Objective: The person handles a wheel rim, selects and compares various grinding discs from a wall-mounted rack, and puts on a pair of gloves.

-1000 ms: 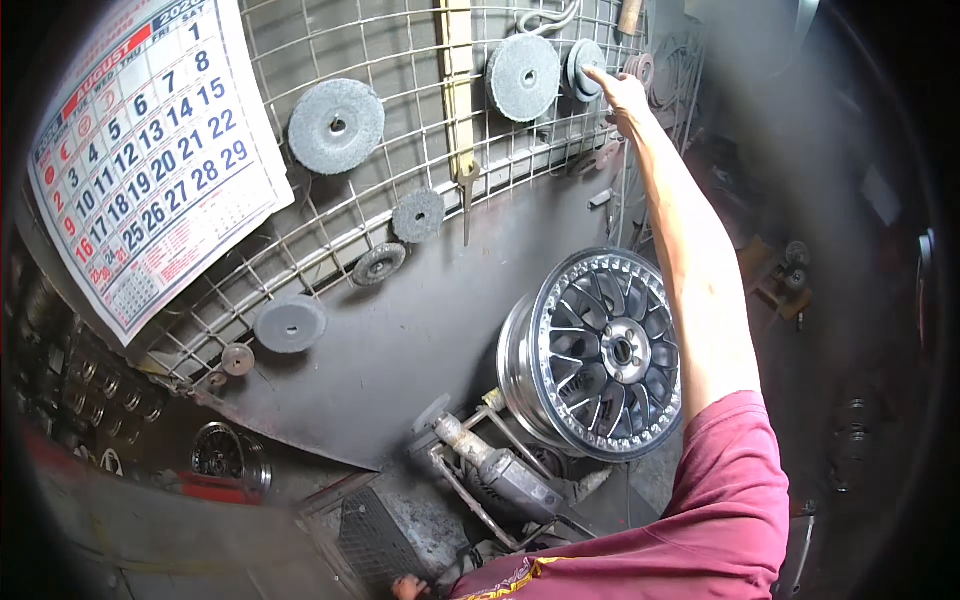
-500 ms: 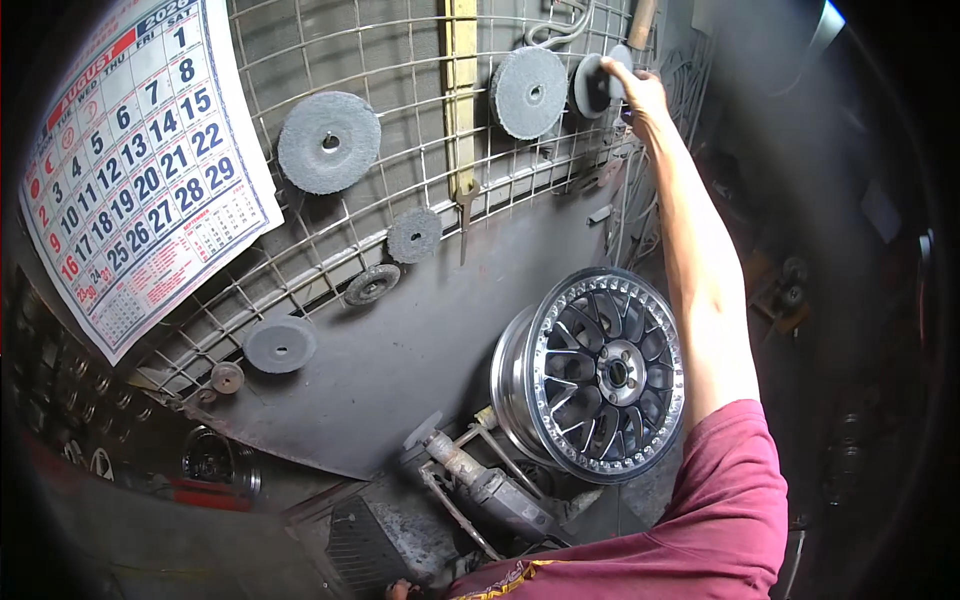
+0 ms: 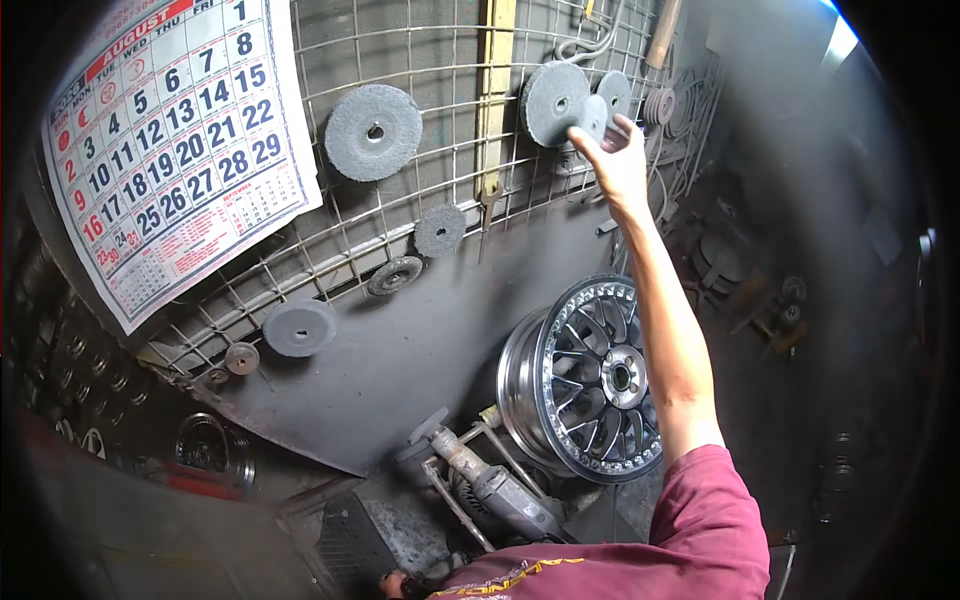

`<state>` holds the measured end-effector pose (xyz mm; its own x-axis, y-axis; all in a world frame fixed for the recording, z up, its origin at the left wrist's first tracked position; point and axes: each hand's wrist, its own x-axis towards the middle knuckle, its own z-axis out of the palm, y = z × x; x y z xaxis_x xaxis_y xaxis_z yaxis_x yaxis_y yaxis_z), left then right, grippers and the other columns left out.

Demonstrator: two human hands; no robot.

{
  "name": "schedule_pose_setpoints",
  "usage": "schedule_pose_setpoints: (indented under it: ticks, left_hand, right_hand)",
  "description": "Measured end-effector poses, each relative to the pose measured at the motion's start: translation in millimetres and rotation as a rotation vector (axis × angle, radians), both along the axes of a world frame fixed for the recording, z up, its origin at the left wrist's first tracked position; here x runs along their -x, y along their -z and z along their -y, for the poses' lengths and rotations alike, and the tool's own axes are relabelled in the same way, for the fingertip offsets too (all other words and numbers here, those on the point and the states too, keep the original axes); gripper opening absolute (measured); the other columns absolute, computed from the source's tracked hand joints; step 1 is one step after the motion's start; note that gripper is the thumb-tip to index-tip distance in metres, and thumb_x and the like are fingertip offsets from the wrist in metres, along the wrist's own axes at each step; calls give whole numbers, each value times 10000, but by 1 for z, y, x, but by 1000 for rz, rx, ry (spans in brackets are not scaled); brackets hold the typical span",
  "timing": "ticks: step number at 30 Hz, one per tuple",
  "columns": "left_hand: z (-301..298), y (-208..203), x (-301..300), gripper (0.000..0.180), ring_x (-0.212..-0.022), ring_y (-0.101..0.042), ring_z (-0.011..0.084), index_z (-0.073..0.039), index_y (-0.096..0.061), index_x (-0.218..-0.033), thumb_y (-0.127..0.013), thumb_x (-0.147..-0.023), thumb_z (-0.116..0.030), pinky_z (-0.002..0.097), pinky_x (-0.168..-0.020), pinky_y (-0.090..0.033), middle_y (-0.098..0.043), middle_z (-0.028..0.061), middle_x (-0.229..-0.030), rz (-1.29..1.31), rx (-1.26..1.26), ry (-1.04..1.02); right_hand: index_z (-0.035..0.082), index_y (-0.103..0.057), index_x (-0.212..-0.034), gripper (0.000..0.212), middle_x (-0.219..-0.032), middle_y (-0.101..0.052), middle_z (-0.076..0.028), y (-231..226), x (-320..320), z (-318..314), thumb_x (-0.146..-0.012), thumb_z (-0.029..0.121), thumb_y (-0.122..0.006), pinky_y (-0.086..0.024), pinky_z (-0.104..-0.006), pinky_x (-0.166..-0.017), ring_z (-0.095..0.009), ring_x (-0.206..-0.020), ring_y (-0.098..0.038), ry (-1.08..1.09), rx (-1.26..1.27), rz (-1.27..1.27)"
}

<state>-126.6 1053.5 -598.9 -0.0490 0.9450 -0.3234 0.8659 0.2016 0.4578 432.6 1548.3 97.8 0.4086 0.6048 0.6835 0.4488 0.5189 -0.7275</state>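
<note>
Far left, well up and left of the left hand: paper wall calendar (image 3: 180, 150). Beneath it, out left of the left hand, dark wheel rim (image 3: 203, 445), partly in shadow. Wire mesh (image 3: 440, 150) runs from the calendar across to behind the right hand, abrasive discs along it.

Up-left of the left hand: small brown disc (image 3: 241, 358), then flat dark-grey disc (image 3: 300, 328). Above the left hand, well apart: large grey disc (image 3: 360, 145).

Left hand (image 3: 393, 583) just peeks in at the bottom edge; can't tell if it's spread or gripping. Thin dark disc (image 3: 395, 277) and small grey disc (image 3: 440, 228) sit between the two hands' levels.

Yellow bar (image 3: 495, 90) is left of the right hand. Grey motor tool (image 3: 515, 500) in a tubular frame: right of and above the left hand. Thick grey disc (image 3: 550, 95) is just up-left of the right hand.

Held disc (image 3: 594, 115), grey: pinched between thumb and fingers of the right hand (image 3: 622, 168), overlapping the thick one in view; contact unclear. Black multi-spoke wheel (image 3: 595, 400), bright lip: below the right hand, partly behind the forearm. Another grey disc (image 3: 615, 88) hangs just above the fingertips. Wooden handle (image 3: 664, 35): up-right of the right hand.
</note>
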Motion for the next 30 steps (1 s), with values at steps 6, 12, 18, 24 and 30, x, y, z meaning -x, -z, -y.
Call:
schedule_pose_setpoints:
  ticks: [6, 12, 18, 24, 30]
  left_hand:
    - [24, 3, 2, 213, -731, -678, 283, -130, -687, -745, -726, -829, -321, 449, -690, -535, -684, 107, -764, 48, -40, -155]
    - [13, -8, -24, 132, -621, -608, 219, -110, -634, -790, -658, -870, -212, 371, -575, -504, -601, 55, -701, 1026, 193, -1174]
    - [3, -15, -30, 101, -638, -601, 224, -102, -633, -836, -645, -870, -196, 382, -581, -508, -604, 64, -732, 1069, 246, -1122]
    - [-17, -29, -33, 88, -655, -594, 229, -93, -631, -882, -632, -871, -180, 392, -586, -511, -606, 72, -763, 1085, 270, -1086]
    - [-31, -37, -35, 98, -672, -587, 234, -84, -630, -928, -618, -872, -164, 402, -591, -515, -608, 81, -794, 1095, 273, -1095]
  right_hand:
    - [-105, -319, -1439, 1141, -1377, -505, -326, -24, 15, -34, -644, 449, -922, -415, -408, -1089, -362, -1283, -530, 91, -98, 115]
    - [-104, -422, -1382, 1068, -1360, -538, -295, -21, 15, -48, -625, 460, -921, -407, -416, -1096, -357, -1285, -531, 183, -117, 162]
    - [-110, -448, -1377, 1032, -1353, -537, -292, -6, 1, -55, -667, 498, -884, -413, -424, -1087, -367, -1276, -529, 192, -173, 215]
    - [5, -566, -1259, 622, -1175, -614, -185, 12, -79, -88, -836, 408, -779, -506, -480, -906, -298, -1092, -626, 124, 31, -629]
    - [71, -606, -1109, 294, -960, -617, -96, 18, -122, -128, -930, 282, -707, -539, -516, -789, -286, -925, -636, -403, 87, -1198]
